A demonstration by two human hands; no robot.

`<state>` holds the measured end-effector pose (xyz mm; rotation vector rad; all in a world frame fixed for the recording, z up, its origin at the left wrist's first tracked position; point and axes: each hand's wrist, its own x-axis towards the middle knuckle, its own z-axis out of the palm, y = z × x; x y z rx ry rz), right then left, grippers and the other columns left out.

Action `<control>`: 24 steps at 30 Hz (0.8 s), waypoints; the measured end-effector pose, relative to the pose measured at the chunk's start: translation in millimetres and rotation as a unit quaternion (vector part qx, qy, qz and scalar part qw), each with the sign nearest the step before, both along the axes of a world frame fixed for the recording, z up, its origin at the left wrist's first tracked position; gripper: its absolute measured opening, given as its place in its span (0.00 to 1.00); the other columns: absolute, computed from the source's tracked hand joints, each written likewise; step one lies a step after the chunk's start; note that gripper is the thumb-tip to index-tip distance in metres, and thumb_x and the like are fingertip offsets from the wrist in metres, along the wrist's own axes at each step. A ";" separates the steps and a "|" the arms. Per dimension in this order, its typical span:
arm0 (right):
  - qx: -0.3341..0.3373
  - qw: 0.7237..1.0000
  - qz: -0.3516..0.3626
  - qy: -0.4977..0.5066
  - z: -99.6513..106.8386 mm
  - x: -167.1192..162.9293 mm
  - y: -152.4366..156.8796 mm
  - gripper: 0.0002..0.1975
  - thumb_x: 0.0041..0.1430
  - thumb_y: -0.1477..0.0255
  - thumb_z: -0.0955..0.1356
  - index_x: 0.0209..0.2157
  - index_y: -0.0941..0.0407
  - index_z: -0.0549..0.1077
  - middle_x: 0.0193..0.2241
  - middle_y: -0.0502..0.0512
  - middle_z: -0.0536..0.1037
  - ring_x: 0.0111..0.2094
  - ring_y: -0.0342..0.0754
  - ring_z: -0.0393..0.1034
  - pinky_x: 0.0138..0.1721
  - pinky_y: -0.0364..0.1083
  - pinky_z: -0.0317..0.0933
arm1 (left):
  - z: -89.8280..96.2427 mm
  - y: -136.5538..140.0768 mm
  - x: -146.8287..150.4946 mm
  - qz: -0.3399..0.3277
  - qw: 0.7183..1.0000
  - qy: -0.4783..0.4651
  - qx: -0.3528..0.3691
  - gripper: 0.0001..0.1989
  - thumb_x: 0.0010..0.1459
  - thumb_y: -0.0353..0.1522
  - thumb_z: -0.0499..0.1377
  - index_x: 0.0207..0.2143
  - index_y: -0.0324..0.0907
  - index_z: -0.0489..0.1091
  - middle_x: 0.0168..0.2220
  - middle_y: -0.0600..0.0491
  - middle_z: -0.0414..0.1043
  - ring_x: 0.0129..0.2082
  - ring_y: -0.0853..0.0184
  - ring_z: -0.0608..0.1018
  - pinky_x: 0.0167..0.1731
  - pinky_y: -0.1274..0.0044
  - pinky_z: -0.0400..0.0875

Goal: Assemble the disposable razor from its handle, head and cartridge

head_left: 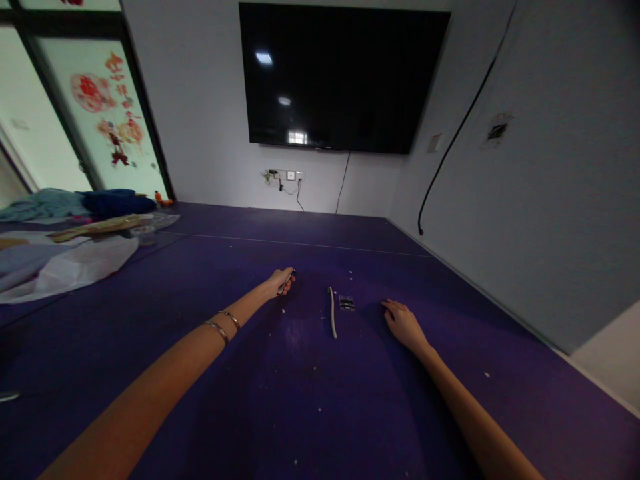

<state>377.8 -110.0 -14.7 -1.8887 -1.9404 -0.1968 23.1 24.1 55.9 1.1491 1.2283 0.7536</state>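
My left hand [283,282] is closed around a slim dark and silvery hand tool [281,289]; its exact kind is too small to make out. To the right of that hand, a short, slightly curved off-white length of cable or tube [333,313] lies on the purple surface [280,393]. Right beside it is a small flat rectangular item [347,303], black with clear edges. My right hand [404,325] rests on the surface further right, fingers stretched out, with nothing in it. It lies apart from the rectangular item.
White plastic sheeting [80,270] and folded cloths [117,202] lie at the left. Small white scraps dot the surface. A television [345,77] hangs on the far wall, above sockets [291,176]. A black cable [463,123] hangs along the right wall.
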 end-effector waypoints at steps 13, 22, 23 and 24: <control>-0.006 1.000 -0.010 0.010 3.4 -4.8 -3.6 0.20 0.57 0.74 0.58 0.49 0.60 0.71 0.52 0.63 0.69 0.53 0.54 0.61 0.53 0.52 0.55 | 6.4 -36.8 30.9 -0.019 0.986 -0.122 0.108 0.11 0.57 0.36 0.51 0.32 0.38 0.68 0.17 0.58 0.63 0.14 0.75 0.67 0.14 0.83 0.61; -0.018 1.000 -0.014 0.001 6.2 -7.6 -5.4 0.20 0.58 0.73 0.57 0.49 0.61 0.70 0.52 0.63 0.69 0.53 0.54 0.61 0.53 0.52 0.56 | 6.5 -68.0 46.2 -0.076 0.981 -0.111 0.139 0.10 0.54 0.35 0.58 0.35 0.38 0.66 0.30 0.49 0.73 0.22 0.70 0.76 0.20 0.78 0.71; -0.018 1.000 -0.015 0.002 5.5 -7.4 -5.2 0.20 0.58 0.73 0.57 0.49 0.61 0.70 0.52 0.63 0.69 0.54 0.54 0.61 0.53 0.52 0.56 | 7.1 -71.1 47.6 -0.079 0.981 -0.107 0.142 0.09 0.54 0.34 0.58 0.35 0.38 0.65 0.30 0.50 0.73 0.21 0.70 0.76 0.20 0.79 0.71; -0.018 1.000 -0.015 0.003 4.8 -7.2 -5.2 0.20 0.58 0.74 0.57 0.49 0.61 0.70 0.52 0.63 0.69 0.54 0.54 0.61 0.53 0.52 0.55 | 7.6 -73.9 48.7 -0.079 0.981 -0.103 0.144 0.09 0.54 0.34 0.58 0.35 0.38 0.65 0.29 0.50 0.73 0.21 0.71 0.76 0.20 0.79 0.71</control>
